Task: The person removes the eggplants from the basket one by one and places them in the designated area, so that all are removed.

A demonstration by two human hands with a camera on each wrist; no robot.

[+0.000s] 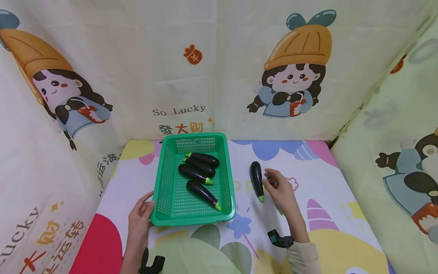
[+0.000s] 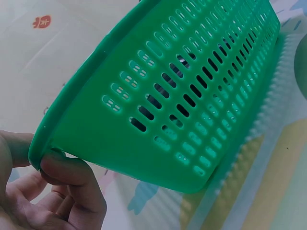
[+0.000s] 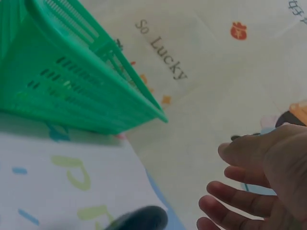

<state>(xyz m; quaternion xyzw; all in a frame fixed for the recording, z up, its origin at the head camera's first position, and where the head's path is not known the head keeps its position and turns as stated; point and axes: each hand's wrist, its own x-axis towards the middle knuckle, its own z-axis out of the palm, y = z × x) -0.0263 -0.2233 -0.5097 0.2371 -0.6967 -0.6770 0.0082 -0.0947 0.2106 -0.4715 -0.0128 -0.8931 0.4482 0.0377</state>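
Observation:
A green plastic basket (image 1: 174, 205) stands on the table with several dark purple eggplants (image 1: 202, 193) inside. My left hand (image 1: 138, 219) grips its near left corner; in the left wrist view, thumb and fingers (image 2: 79, 184) pinch the rim. Right of the basket, one eggplant (image 1: 256, 177) lies on the cloth, its green stem end toward me. My right hand (image 1: 282, 190) is just beside it with fingers parted and holding nothing, as the right wrist view shows. Beneath that hand another eggplant is mostly hidden; its green stem (image 1: 280, 211) peeks out.
A printed cloth (image 1: 328, 186) covers the table. Pale cloth walls (image 1: 232, 76) with cartoon figures rise at the back and both sides. The basket's far rim is close to the back wall. Each wrist wears a black device (image 1: 280, 239).

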